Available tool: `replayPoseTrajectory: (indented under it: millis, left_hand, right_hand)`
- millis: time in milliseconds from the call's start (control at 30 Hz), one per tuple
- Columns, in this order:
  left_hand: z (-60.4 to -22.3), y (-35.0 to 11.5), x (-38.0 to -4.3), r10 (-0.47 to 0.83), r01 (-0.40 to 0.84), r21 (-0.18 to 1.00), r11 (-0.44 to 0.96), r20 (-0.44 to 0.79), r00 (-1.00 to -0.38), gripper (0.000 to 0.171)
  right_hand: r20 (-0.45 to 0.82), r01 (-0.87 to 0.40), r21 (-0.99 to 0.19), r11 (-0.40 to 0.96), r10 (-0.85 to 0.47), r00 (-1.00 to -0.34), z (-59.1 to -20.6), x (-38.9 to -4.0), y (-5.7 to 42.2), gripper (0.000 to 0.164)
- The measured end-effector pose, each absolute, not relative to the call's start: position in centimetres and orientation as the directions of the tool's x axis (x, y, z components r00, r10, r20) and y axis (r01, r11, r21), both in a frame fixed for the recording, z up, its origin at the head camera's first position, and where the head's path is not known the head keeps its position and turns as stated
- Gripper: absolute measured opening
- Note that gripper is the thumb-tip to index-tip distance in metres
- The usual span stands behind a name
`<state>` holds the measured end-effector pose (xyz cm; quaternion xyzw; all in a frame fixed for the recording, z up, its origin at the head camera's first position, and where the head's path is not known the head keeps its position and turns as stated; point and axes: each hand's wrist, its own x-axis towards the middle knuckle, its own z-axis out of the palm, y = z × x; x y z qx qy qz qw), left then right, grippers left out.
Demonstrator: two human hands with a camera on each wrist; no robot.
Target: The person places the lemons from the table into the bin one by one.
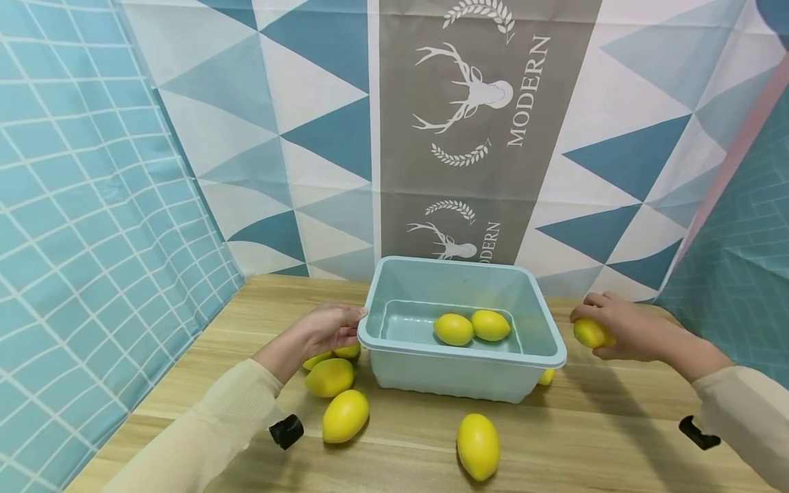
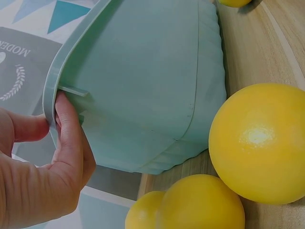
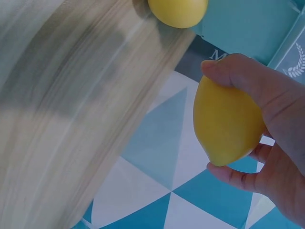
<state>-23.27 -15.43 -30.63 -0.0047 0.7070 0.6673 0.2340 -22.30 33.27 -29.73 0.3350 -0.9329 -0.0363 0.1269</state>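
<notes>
A light blue plastic bin [image 1: 444, 373] stands on the wooden table, with two lemons [image 1: 453, 329] lying inside it. My left hand [image 1: 327, 327] pinches the bin's left rim; in the left wrist view the thumb is on the outer lip and the fingers curl beneath it. To the right of the bin, my right hand [image 1: 625, 327] grips a lemon [image 3: 226, 121] above the table, thumb on one side and fingers on the other. One more lemon [image 1: 546, 376] peeks out from behind the bin's right front corner, mostly hidden.
Several lemons [image 1: 330, 377] lie by the bin's left side, partly under my left hand. Another lemon [image 1: 478, 446] sits in front of the bin. A patterned cloth [image 1: 320, 137] hangs behind the wooden table [image 1: 407, 445], and a blue grid cloth [image 1: 92, 239] hangs on the left.
</notes>
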Motion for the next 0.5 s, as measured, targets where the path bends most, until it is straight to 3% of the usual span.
replayPoseTrajectory:
  millis: [500]
  left_hand:
    - [-30.48,-15.48,-23.19,0.292,-0.317,0.938,0.136,-0.344,-0.893,0.046]
  right_hand:
    - [0.201,-0.617,0.151,0.772,-0.635,-0.746,-28.64,-22.69,32.80,0.058]
